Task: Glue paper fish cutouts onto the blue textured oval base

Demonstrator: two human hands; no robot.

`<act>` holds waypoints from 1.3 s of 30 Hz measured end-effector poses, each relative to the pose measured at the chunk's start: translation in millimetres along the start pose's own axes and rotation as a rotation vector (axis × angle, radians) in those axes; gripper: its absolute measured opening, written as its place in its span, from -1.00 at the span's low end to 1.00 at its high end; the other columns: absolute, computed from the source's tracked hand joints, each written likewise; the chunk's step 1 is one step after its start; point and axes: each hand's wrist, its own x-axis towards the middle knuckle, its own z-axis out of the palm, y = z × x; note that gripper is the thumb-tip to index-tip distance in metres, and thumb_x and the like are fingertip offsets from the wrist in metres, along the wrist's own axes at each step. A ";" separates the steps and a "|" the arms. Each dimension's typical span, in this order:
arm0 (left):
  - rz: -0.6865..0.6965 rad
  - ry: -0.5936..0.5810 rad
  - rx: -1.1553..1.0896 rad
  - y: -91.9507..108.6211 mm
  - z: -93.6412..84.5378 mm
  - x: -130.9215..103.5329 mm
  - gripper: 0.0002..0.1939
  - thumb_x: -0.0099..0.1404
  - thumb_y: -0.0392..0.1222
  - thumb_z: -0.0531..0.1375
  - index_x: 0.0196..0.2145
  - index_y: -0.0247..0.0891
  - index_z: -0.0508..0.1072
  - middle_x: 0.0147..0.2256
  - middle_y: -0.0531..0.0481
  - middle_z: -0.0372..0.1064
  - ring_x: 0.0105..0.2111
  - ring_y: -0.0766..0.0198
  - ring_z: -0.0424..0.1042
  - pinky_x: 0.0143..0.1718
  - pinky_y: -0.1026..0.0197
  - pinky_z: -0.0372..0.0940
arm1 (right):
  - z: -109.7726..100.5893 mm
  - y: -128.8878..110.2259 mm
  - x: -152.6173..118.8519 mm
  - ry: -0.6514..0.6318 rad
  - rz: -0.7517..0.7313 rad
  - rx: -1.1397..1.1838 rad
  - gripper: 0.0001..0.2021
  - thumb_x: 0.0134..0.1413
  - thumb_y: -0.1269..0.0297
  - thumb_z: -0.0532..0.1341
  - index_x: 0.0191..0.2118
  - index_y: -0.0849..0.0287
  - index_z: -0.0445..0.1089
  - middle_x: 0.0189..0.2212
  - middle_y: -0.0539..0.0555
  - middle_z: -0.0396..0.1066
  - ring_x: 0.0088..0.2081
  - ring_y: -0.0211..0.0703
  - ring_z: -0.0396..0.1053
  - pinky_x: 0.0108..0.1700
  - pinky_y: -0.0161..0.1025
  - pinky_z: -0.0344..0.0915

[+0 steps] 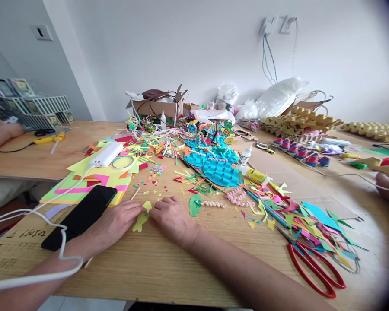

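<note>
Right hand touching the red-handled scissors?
Apart. The head view shows it plainly: a wide strip of wooden tabletop lies between the right hand and the red-handled scissors.

Brightly and diffusely lit, seemingly from the right. Palest across the wall; whitish with glare on the right of the bench. Softly shadowed. Stretched and blurred toward both sides, vignetted darkly along the right edge. Sharper mid-frame.
</note>
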 end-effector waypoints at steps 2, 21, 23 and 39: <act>-0.004 0.012 -0.018 -0.1 0.1 0.4 -0.70 0.28 -0.35 -0.04 -0.14 -0.22 0.41 -0.22 -0.03 0.44 -0.16 0.27 0.39 -0.12 0.22 0.31 | 0.5 3.6 2.6 -0.014 0.007 0.020 -0.93 0.13 0.35 0.11 -0.31 0.17 0.33 -0.38 0.01 0.39 -0.32 -0.17 0.26 -0.34 -0.23 0.07; 0.010 -0.033 -0.040 1.4 -2.6 1.1 -0.58 0.25 -0.44 -0.10 -0.12 -0.13 0.42 -0.25 0.01 0.41 -0.23 0.31 0.40 -0.22 0.29 0.30 | 6.5 7.4 -0.9 0.109 -0.025 0.015 -0.91 0.14 0.29 0.11 -0.29 0.12 0.34 -0.35 -0.01 0.36 -0.29 -0.19 0.23 -0.30 -0.22 0.02; 0.007 -0.007 -0.025 -0.2 -1.4 0.0 -0.60 0.26 -0.42 -0.10 -0.11 -0.16 0.42 -0.20 -0.02 0.42 -0.18 0.29 0.39 -0.17 0.27 0.30 | 7.6 7.2 -2.2 0.098 -0.049 0.020 -0.91 0.14 0.29 0.11 -0.31 0.13 0.35 -0.36 -0.01 0.36 -0.29 -0.20 0.22 -0.30 -0.22 0.02; 0.054 -0.050 -0.006 4.7 -9.0 0.6 -0.57 0.26 -0.45 -0.10 -0.08 -0.13 0.41 -0.19 0.00 0.40 -0.15 0.30 0.37 -0.14 0.30 0.28 | 11.5 7.6 -0.5 0.072 0.035 0.085 -0.87 0.17 0.30 0.08 -0.25 0.09 0.37 -0.39 -0.03 0.37 -0.32 -0.20 0.24 -0.30 -0.24 0.01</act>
